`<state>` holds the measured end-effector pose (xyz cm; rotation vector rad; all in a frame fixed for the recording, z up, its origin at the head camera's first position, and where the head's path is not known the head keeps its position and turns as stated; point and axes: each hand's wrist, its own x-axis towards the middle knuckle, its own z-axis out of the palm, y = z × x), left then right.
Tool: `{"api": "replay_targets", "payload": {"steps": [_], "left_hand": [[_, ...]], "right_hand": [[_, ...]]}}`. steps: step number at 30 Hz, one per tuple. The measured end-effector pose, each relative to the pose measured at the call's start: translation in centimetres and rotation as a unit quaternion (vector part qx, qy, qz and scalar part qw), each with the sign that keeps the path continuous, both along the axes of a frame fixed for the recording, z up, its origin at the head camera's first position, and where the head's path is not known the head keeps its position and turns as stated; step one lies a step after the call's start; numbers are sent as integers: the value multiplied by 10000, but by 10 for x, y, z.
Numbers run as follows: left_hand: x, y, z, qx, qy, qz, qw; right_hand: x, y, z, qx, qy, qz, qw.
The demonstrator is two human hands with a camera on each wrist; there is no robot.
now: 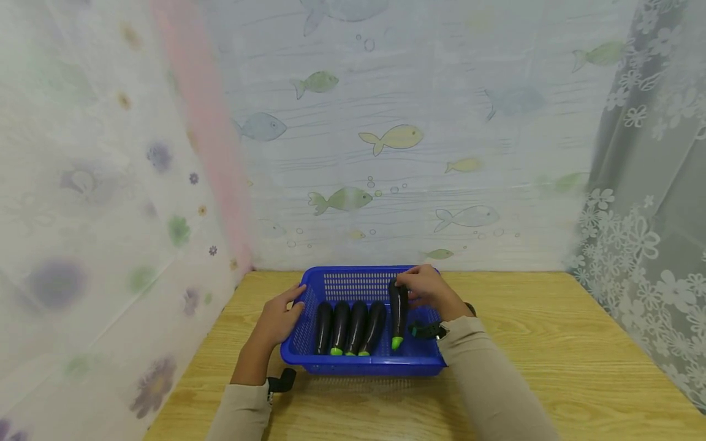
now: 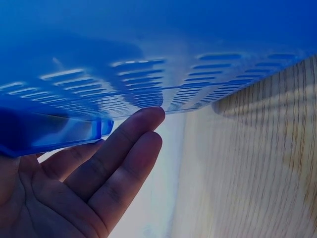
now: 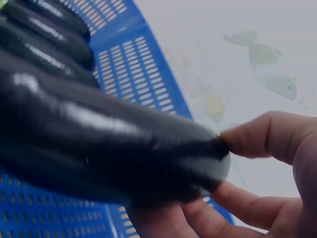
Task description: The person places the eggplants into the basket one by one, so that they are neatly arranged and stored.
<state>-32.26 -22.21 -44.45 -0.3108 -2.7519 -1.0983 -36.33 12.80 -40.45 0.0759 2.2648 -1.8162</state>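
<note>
Between the thumb and fingers of my right hand point(image 1: 429, 286) is the blunt far end of a dark, glossy eggplant point(image 1: 398, 315). Its bright green stem end points toward me, at the right part of a blue plastic basket point(image 1: 366, 361). In the right wrist view, the pinched eggplant point(image 3: 99, 139) fills much of the picture. Several more eggplants point(image 1: 359, 327) lie side by side in the basket's left half, green ends toward me. My left hand point(image 1: 279, 315) holds the basket's left rim; in the left wrist view, its fingers point(image 2: 121, 153) reach along the slotted outer wall.
The basket stands on a wood-grain table point(image 1: 529, 355). Behind it hangs a pale sheet printed with fish point(image 1: 397, 138). A flowered sheet point(image 1: 83, 245) is on the left, and a lace-patterned curtain point(image 1: 651, 245) hangs on the right. Both wrists carry black straps point(image 1: 427, 331).
</note>
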Motion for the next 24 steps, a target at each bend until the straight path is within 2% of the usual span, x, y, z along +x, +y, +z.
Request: {"api": "replay_targets", "payload": {"steps": [9, 18, 24], "left_hand": [[2, 1, 3, -28, -11, 18, 10000], [1, 1, 1, 23, -41, 2, 10000], [0, 0, 0, 34, -50, -23, 10000]], "right_hand": [[-1, -1, -8, 79, -324, -44, 9994], [-3, 2, -18, -85, -548, 241, 9982], [-5, 1, -22, -7, -654, 339, 9973]]}}
